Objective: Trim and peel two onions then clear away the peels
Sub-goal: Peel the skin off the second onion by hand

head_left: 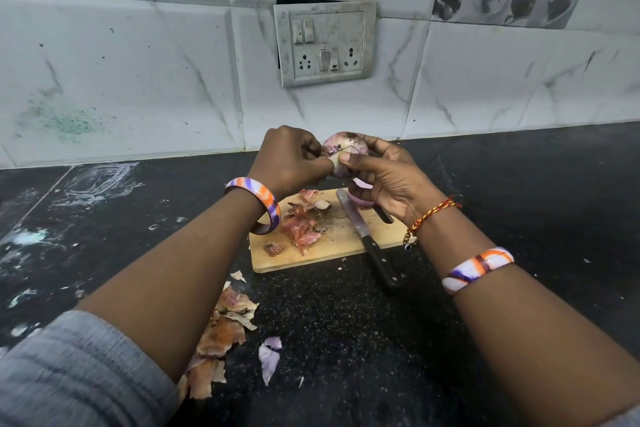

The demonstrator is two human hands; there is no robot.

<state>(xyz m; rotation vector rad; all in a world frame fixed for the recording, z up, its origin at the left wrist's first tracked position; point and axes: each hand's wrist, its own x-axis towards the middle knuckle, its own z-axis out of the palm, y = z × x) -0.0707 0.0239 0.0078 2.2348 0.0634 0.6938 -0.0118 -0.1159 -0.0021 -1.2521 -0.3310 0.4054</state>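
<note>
Above the far edge of the cutting board, we see both hands raised together around one onion, held in the air over the dark surface. The left hand has its fingers curled in, pinching at the onion's skin on its left side. The right hand wraps the onion from the right, thumb pressed across its front and fingers curled behind it. The onion shows pale purple skin with a dark, dirty patch on top.

A second onion, peeled and pale pink, sits on the board's far right corner, mostly hidden under the right hand. A knife lies slantwise across the board's right side, its blade on the wood and its black handle reaching past the near edge onto the surface. Reddish peels are heaped at the middle of the board. More peels, orange and papery, lie scattered on the surface near the board's near left corner, beside the left forearm, with one pale purple piece just to their right.

Each wrist wears a striped orange, purple and white bangle, and the right wrist also carries a red and yellow thread. A switch plate is set in the tiled wall behind.
</note>
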